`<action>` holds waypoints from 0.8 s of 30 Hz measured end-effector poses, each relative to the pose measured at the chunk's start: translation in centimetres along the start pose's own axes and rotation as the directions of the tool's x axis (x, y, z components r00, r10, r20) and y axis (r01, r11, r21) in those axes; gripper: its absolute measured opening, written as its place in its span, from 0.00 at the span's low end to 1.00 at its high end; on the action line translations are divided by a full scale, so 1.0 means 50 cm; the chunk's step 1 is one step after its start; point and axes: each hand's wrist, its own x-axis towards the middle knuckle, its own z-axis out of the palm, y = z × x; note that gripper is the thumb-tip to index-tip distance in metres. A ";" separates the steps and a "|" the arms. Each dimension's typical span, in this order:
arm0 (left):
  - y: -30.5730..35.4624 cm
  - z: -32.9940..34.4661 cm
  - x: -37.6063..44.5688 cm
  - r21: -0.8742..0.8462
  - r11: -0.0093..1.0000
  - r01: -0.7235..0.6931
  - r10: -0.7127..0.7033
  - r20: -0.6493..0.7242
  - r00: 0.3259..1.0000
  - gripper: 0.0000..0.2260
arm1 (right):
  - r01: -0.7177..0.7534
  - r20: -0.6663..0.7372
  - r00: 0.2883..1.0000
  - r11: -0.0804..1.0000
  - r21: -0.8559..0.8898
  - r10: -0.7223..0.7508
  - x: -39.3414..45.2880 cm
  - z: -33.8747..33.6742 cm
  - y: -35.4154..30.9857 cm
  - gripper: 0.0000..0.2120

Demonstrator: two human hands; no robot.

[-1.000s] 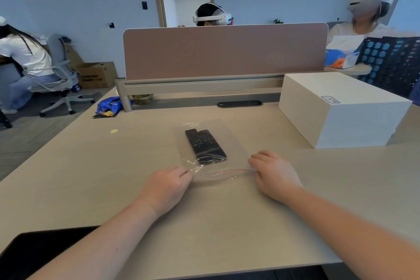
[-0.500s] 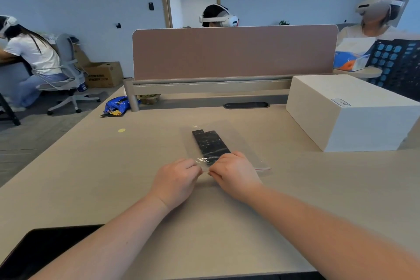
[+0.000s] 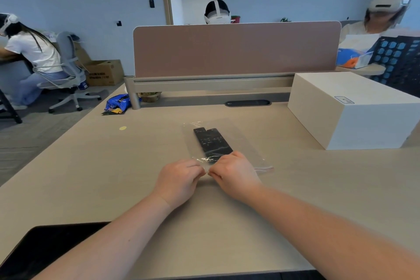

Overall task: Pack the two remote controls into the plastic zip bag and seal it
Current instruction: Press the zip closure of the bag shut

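A clear plastic zip bag lies flat on the beige desk, its mouth toward me. Two black remote controls lie side by side inside it. My left hand and my right hand sit close together at the bag's near edge, fingertips almost touching, both pinching the zip strip near its left end. The strip's right end shows a thin red line and lies free on the desk. My hands hide the near ends of the remotes.
A large white box stands to the right. A pink divider panel closes the back of the desk, with a blue snack packet at its left post. A black pad lies at the near left edge. People sit beyond.
My right hand slid left along the bag's near edge, from its right end to meet my left hand. My left hand stayed on the left end of the zip.
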 end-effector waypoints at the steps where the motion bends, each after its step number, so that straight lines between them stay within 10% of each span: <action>1: -0.001 0.000 0.001 0.008 1.000 0.003 -0.003 0.005 1.000 0.11 | 0.003 0.002 1.000 1.000 -0.004 -0.003 0.001 -0.001 -0.001 0.11; 24: -0.008 -0.007 0.001 0.144 0.989 -0.021 0.013 0.057 0.998 0.14 | 0.078 0.029 0.997 0.975 -0.208 -0.073 -0.054 -0.005 0.093 0.15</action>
